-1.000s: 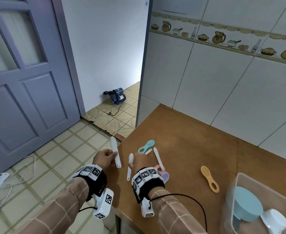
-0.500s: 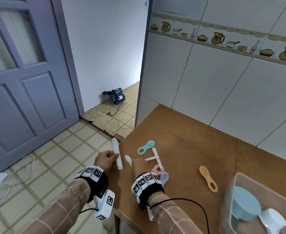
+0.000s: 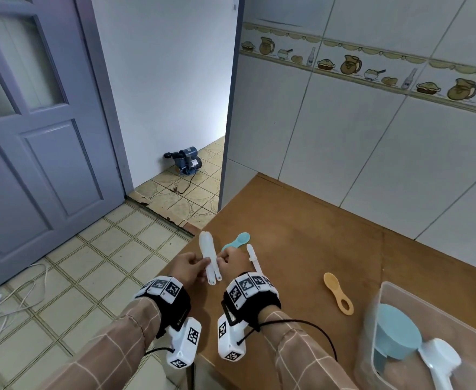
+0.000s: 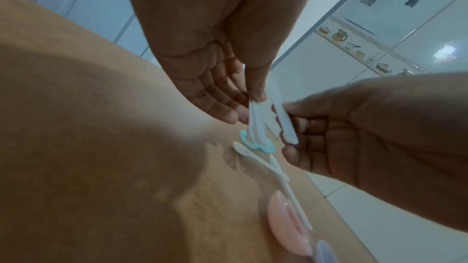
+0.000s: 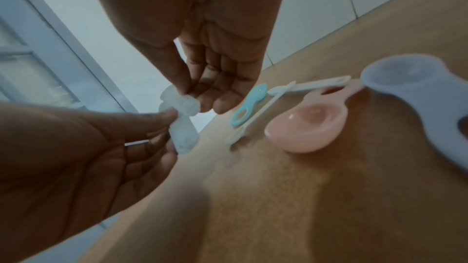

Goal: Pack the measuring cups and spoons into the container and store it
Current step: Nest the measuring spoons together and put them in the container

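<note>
- Nearest, by the right forearm, the clear container (image 3: pixel 377 311) stands on the bench (image 3: pixel 301 220), cut off by the picture's lower right corner. A blue cup (image 3: pixel 397 334) and a white scoop (image 3: pixel 439 361) lie in it; the scoop's handle runs out of view.
- Left hand (image 3: pixel 187 267) and right hand (image 3: pixel 232 261) meet at the bench's left edge. Both pinch thin white spoons (image 3: pixel 210 256) held side by side, bowls pointing away. How many spoons make the bundle is hard to tell; the wrist views are blurred there.
- The left hand's other fingers (image 4: pixel 220 105) lie nearly straight; the right hand's fingers (image 5: pixel 222 95) are loosely bent.
- Under the right wrist, hidden in the head view, a pink spoon (image 5: pixel 309 125) and a lilac spoon (image 5: pixel 415 97) lie on the bench.
- Right of the right hand lies an orange spoon (image 3: pixel 338 292).
- Just beyond the right hand lie crossed white sticks (image 3: pixel 253 257), partly covered by it.
- Farther, a teal spoon (image 3: pixel 238 240), its handle end hidden behind the knuckles.
</note>
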